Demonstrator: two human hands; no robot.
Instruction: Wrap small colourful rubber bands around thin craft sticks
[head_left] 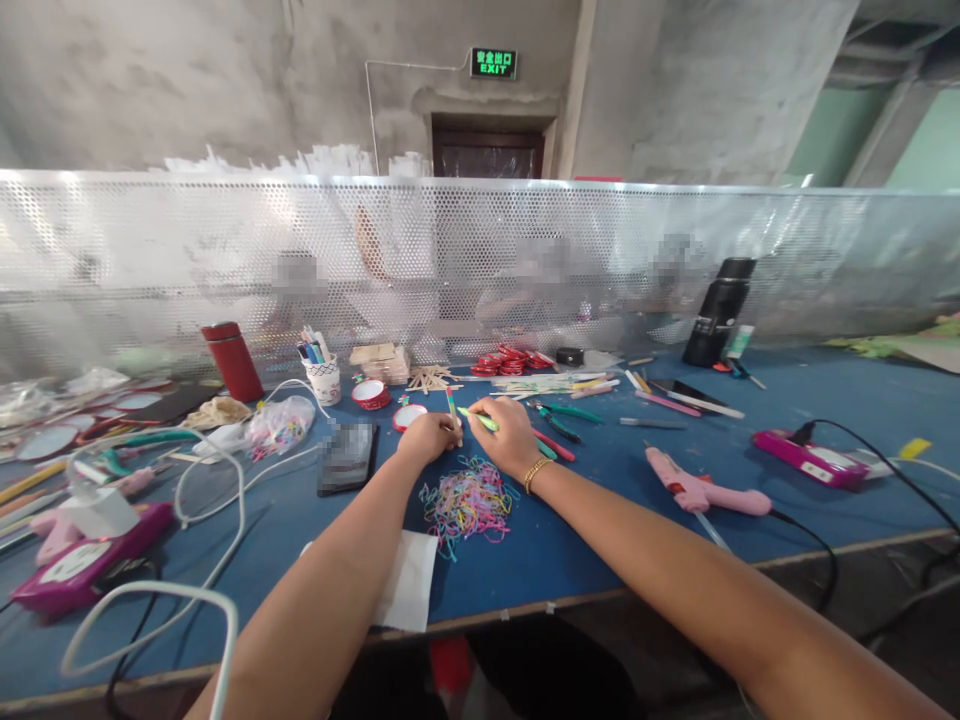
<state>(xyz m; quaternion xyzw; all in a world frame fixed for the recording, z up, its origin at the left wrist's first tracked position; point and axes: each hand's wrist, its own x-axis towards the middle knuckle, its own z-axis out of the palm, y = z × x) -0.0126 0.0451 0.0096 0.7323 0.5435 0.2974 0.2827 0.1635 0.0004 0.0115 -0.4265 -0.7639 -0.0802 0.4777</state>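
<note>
My left hand (431, 437) is closed round a thin wooden stick (451, 400) that stands upright, its upper part coloured red and green. In my right hand (510, 432) is a light green marker (480, 418), its tip pointing left, close to the stick; I cannot tell whether they touch. Just below both hands lies a loose pile of colourful rubber bands (469, 505). A red-rimmed round piece (409, 417) sits beside my left hand. Pliers with green handles (566, 412) and a red-handled tool (556, 446) lie to the right of my right hand.
A phone (346, 458), paper cup of pens (324, 382) and red bottle (231, 360) stand or lie left. On the right are a pink glue gun (701, 485), purple power strip (810, 460) and black bottle (716, 315). Behind runs a perforated metal screen (480, 215). Cables cross the left side.
</note>
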